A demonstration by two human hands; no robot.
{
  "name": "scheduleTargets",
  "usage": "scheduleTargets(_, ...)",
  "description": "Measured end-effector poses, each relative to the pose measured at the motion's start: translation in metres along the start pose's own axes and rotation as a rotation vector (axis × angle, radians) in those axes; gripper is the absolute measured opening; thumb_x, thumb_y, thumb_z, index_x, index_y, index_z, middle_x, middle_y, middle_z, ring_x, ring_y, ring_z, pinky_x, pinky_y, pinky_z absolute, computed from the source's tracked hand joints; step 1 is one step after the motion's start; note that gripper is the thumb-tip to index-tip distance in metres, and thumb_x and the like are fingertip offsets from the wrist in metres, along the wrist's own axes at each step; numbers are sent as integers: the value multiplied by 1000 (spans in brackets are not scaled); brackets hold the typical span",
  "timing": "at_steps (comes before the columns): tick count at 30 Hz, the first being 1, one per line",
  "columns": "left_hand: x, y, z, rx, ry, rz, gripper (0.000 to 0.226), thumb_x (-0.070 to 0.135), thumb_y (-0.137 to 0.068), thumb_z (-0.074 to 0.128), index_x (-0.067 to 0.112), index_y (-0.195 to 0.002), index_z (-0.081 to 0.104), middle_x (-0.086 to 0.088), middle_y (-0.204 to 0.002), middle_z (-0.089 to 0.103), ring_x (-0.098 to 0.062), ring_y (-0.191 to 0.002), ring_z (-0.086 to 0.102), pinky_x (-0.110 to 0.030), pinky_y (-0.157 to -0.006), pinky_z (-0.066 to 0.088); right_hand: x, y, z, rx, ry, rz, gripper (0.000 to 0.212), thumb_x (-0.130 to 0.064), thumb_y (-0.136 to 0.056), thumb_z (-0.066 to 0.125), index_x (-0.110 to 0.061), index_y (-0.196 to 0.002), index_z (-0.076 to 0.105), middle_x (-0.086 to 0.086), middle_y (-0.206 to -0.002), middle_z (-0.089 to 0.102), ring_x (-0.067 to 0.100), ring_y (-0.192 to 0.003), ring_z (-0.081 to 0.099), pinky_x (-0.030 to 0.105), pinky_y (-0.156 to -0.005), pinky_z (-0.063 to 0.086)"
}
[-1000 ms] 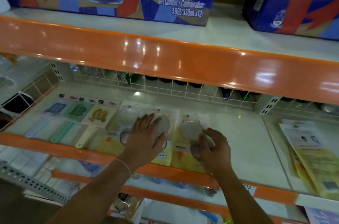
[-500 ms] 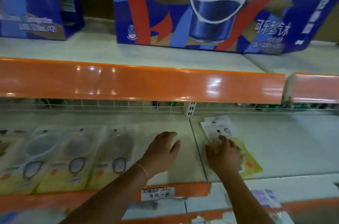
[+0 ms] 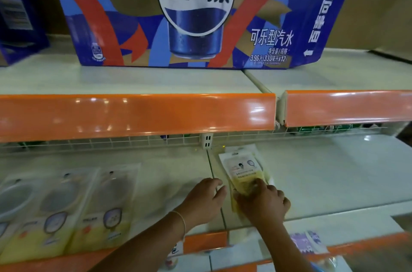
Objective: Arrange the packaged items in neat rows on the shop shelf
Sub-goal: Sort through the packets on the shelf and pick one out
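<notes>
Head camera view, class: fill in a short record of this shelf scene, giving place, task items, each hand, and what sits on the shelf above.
place: shop shelf with orange front strips
row already laid: clear-and-yellow packets flat on the left section
packets being handled: small stack of yellow packets just right of the shelf seam
right hand: on the near end of the stack, fingers over it; grip unclear
left hand: beside the stack's left edge, fingers loosely bent, holding nothing
shelf above: blue cola carton

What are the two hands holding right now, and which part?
The right hand holds the near end of the yellow packets. The left hand holds nothing, resting beside them.
</notes>
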State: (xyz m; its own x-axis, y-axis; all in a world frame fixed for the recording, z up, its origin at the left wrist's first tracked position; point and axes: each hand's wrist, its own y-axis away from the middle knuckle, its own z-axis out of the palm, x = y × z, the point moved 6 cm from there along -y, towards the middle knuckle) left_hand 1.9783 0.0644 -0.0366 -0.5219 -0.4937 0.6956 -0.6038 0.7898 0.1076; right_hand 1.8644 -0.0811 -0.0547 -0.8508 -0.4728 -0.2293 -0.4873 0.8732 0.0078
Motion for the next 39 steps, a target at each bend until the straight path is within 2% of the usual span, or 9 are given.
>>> scheduleTargets(5, -3, 4, 7, -5, 54, -21, 40, 42, -98, 38, 14, -119, 60, -4, -122, 60, -16, -112, 55, -30, -99, 42, 6, -8, -8, -7, -215, -49, 80, -69, -72, 63, -24, -135, 43, 7, -116, 52, 29, -109, 50, 41, -92, 48)
scheduleTargets(9, -5, 11, 7, 50, 67, 7, 40, 38, -97, 39, 5, -95, 61, -13, -98, 64, -23, -92, 60, -44, -88, 48, 5, -16, -17, -80, -144, 5, 80, -67, -64, 70, -25, -126, 40, 3, -110, 56, 27, -107, 53, 41, -91, 43)
scheduleTargets(13, -6, 17, 0, 56, 61, 17, 36, 38, -98, 39, 11, -106, 62, -6, -108, 64, -17, -102, 58, -37, -94, 46, 5, -26, -16, -164, -189, 42, 65, -62, -59, 75, -26, -105, 48, -3, -94, 63, 23, -95, 60, 37, -84, 45)
scheduleTargets(16, -11, 21, -8, 88, 55, 7, 38, 40, -99, 40, 16, -122, 59, 0, -123, 60, -14, -116, 53, -27, -100, 40, -2, -27, -17, -208, -360, -12, 31, -38, -75, 74, -16, -94, 63, -1, -77, 66, 20, -72, 64, 30, -67, 54)
scheduleTargets(21, -22, 29, -25, 128, 193, -29, 25, 33, -99, 44, 18, -105, 63, 2, -100, 65, -14, -96, 58, -26, -87, 44, -16, -12, -20, -349, -1094, 93, 11, -3, -90, 58, -2, -97, 66, 19, -88, 70, 37, -83, 68, 51, -78, 58)
scheduleTargets(26, -51, 38, -36, 134, 590, -238, 29, 44, -93, 51, 20, -99, 65, -6, -102, 69, -18, -94, 63, -41, -95, 50, -53, 22, -15, -560, -1498, 159, 19, -1, -92, 55, 0, -108, 64, 26, -100, 71, 44, -90, 69, 56, -74, 56)
scheduleTargets(31, -72, 56, -61, 105, 1065, -351, 37, 30, -100, 50, -3, -112, 62, -19, -98, 71, -30, -83, 69, -39, -71, 57, -105, 70, -6, -667, -1487, 91, 23, -3, -88, 60, 1, -110, 63, 28, -101, 70, 47, -91, 68, 62, -81, 53)
scheduleTargets(35, -96, 78, -87, 138, 1008, -347, 21, 17, -97, 55, 3, -110, 64, -16, -100, 72, -30, -88, 70, -41, -71, 59, -147, 105, -3, -672, -1464, -15, 18, 0, -88, 61, -4, -104, 68, 25, -97, 72, 45, -87, 69, 63, -82, 52)
scheduleTargets(39, -124, 101, -118, 200, 947, -300, 13, 14, -97, 56, 11, -91, 68, 3, -75, 72, -12, -70, 70, -28, -57, 55, -185, 126, -3, -714, -1373, -101, 22, -6, -86, 65, -7, -107, 68, 21, -97, 73, 41, -87, 71, 59, -81, 55)
